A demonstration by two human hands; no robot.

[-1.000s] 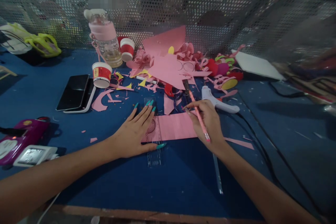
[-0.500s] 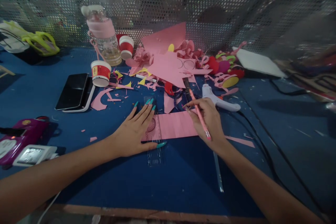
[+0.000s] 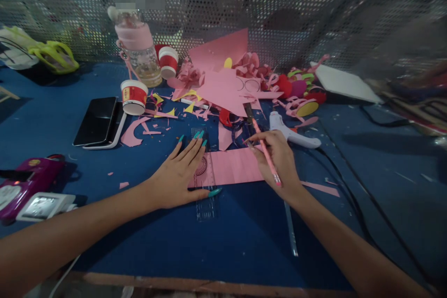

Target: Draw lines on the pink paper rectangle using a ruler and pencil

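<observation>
My left hand (image 3: 179,170) lies flat with its fingers stretched out. It presses on a clear plastic ruler (image 3: 206,207) that crosses the left end of a pink paper strip (image 3: 235,165). In my right hand (image 3: 279,163) is a pink pencil (image 3: 267,156), held between thumb and fingers with its eraser end towards me. That hand rests over the right end of the strip and hides it. A clear stick (image 3: 291,233) sticks out below my right wrist. Just beyond this hand lies a white glue gun (image 3: 295,135).
Pink paper sheets (image 3: 221,88) and scraps lie at the back, beside paper cups (image 3: 134,98) and a bottle (image 3: 136,49). Phones (image 3: 96,121) and a purple device (image 3: 26,179) are at left. A black cable (image 3: 344,191) runs down the right side, near a white box (image 3: 345,84).
</observation>
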